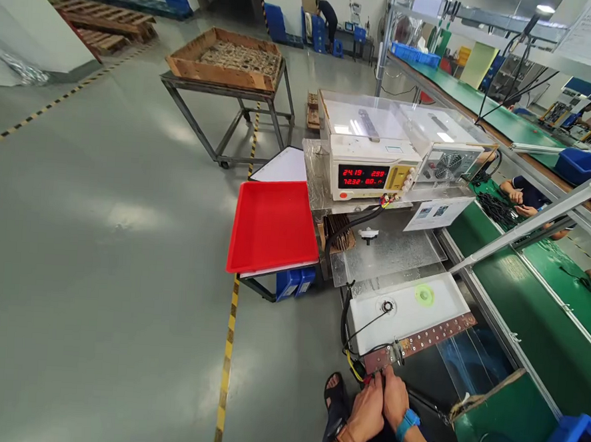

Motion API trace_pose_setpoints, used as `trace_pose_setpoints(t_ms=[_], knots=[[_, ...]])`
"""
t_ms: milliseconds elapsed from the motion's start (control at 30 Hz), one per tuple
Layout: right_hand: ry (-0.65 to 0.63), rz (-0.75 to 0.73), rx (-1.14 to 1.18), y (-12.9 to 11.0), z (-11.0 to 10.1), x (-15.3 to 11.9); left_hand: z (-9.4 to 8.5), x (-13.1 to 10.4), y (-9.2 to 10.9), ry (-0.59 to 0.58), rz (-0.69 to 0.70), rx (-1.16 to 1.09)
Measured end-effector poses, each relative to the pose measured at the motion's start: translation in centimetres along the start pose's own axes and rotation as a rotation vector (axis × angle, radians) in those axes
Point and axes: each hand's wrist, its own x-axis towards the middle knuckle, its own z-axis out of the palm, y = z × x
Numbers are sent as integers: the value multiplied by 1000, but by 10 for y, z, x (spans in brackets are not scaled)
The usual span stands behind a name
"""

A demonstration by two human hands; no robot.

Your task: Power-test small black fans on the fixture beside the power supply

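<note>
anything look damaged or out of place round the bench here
Possibly the brown strip to the right of the right hand: its edge looks ragged, as if torn or frayed, though it's too small to be sure. No spill shows.

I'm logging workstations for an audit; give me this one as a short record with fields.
Hands: left hand and right hand close together, at near end of brown strip
Grip: too small to tell
Brown strip: alongside white tray
White tray: holds light-green round piece
Power supply: red digits lit
Red tray: left of power supply in view
</note>
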Motion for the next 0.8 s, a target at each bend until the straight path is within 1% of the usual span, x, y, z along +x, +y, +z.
trace_pose_setpoints(t_ms=[100,200,300,333,367,433,500,567,667,800], knots=[[-14,-14,-26,-4,-8,-3,4,-2,0,48,28,-5],[8,-37,-30,-1,-9,-2,13,-2,-6,153,15,-137],[59,-66,50,9,-6,2,24,3,-14,318,-127,-317],[71,-76,81,13,-6,3,26,6,-17,347,-186,-362],[80,-84,107,17,-6,3,28,11,-18,353,-235,-396],[87,-93,145,24,-9,4,29,21,-20,319,-290,-445],[88,-99,183,27,-13,4,29,31,-18,276,-306,-483],[81,-101,210,27,-18,6,29,39,-16,257,-321,-513],[69,-102,221,25,-22,10,31,45,-14,236,-338,-569],[41,-94,192,21,-26,16,32,45,-16,216,-335,-628]])
